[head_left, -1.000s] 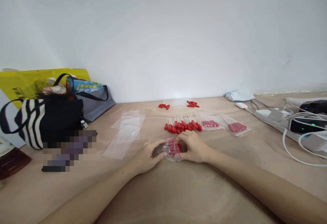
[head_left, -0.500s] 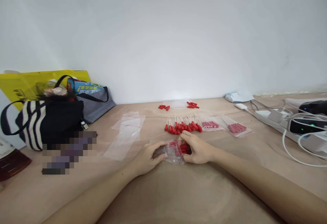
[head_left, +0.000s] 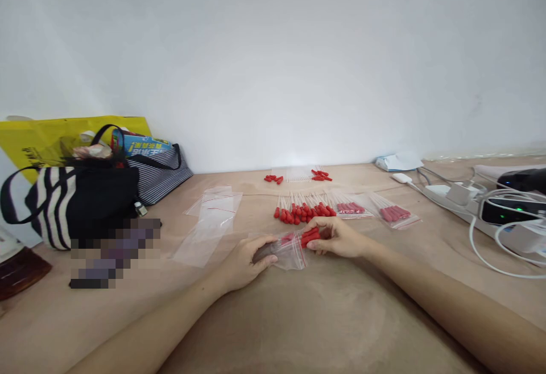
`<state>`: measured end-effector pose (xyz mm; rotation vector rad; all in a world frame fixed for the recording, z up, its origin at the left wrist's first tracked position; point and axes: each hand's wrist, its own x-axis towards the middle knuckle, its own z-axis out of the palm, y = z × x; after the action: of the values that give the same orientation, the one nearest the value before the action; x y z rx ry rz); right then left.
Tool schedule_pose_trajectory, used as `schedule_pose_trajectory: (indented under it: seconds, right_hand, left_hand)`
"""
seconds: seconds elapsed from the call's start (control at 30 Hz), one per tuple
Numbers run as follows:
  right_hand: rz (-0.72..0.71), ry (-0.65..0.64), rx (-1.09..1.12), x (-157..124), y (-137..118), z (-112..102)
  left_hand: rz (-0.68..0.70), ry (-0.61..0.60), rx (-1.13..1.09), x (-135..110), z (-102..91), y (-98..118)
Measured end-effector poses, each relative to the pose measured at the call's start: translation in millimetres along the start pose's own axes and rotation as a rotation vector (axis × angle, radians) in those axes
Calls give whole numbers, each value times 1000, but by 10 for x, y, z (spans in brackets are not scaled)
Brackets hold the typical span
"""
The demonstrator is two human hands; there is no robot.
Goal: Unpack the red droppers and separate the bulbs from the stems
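Note:
My left hand (head_left: 251,261) is closed around a clear zip bag (head_left: 286,258), whose open mouth with a red seal line faces right. Some pink-looking bulbs show through the plastic. At the bag's mouth, my right hand (head_left: 339,238) pinches a few droppers with red bulbs (head_left: 310,237) between thumb and fingers. Their stems are partly hidden by the bag. Just beyond the hands lies a row of loose red-bulbed droppers (head_left: 303,210) with thin pale stems. To its right are two filled zip bags of droppers, a nearer one (head_left: 352,208) and a farther one (head_left: 396,214).
Flat clear bags (head_left: 209,229) lie left of my hands. Separate red bulbs (head_left: 273,179) and thin pale stems (head_left: 298,179) are near the wall. A black striped bag (head_left: 94,203) stands at left. A power strip (head_left: 454,208) with white cables sits at right.
My right hand has drawn slightly right and up, away from the bag, with red bulbs showing outside its mouth. My left hand keeps its hold, barely moved.

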<state>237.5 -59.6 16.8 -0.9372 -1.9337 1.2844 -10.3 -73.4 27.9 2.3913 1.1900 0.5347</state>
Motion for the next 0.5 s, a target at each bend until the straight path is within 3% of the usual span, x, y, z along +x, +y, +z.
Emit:
schedule_pose_trajectory:
  seconds: [0.13,0.27,0.4,0.5]
  right_hand:
    - [93,81,195,-75,80,-100]
    - [73,241,165,-182,68,-175]
    - [-24,519,64,-250,-51,-323]
    - [-191,775,3,-229,-168,-370]
  left_hand:
    - [-12,-5,-30,10,-14,20]
    - [-35,-9,-44,4,-43,41]
    - [-44,-13,-47,-10,-70,63]
    - [-35,179,-32,56,-76,113]
